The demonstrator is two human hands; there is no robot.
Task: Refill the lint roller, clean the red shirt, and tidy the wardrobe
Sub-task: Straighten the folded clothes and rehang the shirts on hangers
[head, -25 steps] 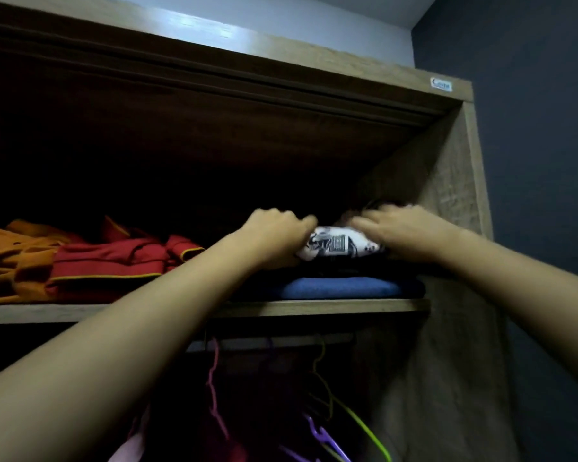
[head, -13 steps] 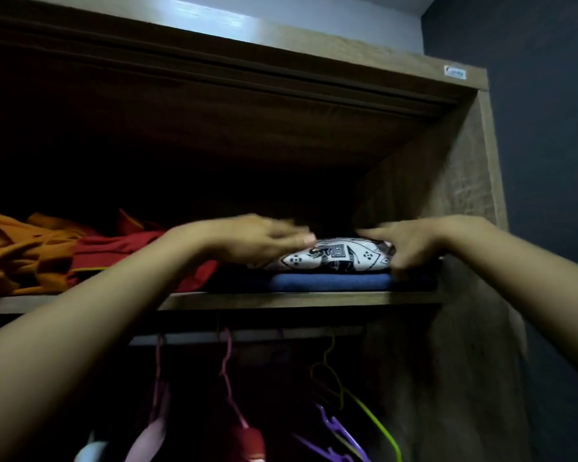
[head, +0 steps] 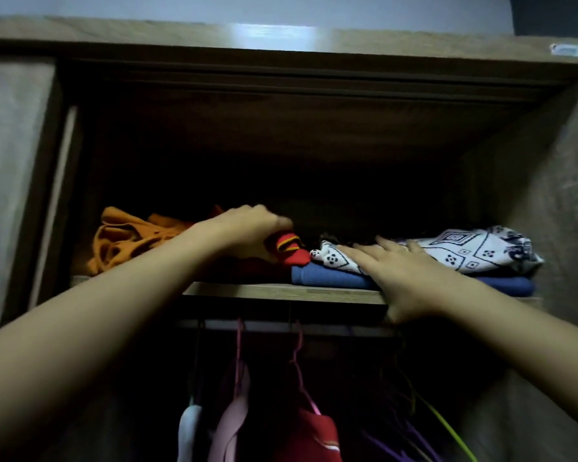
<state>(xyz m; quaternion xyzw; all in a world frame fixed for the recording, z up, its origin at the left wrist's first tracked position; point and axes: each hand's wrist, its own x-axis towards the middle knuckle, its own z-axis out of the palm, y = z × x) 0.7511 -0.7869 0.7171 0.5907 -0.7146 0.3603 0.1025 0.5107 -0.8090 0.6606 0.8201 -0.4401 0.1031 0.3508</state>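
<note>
My left hand (head: 251,228) is curled round a bunched end of the red shirt (head: 289,254), the part with yellow trim, in the middle of the frame on the top shelf (head: 281,291). My right hand (head: 404,271) lies flat on the white patterned cloth (head: 481,251), fingers (head: 364,255) straight and slightly spread. That cloth sits on the folded blue garment (head: 331,279), right of centre, and my thumb hangs below the shelf edge.

The red shirt touches the left end of that stack, and most of it is hidden behind my hand and forearm in the dark. If I pull it out fast, I judge it could drag the patterned cloth's corner or the blue fold along. That could tip the pile off the shelf onto the hangers (head: 237,348) below. My flat palm only presses and does not grip, so a hard tug may slide the top layer.

The crumpled orange garment (head: 127,238), left of centre, lies just beside the red one and may be tangled with it; I cannot tell. The back of the shelf is too dark for me to see.
</note>
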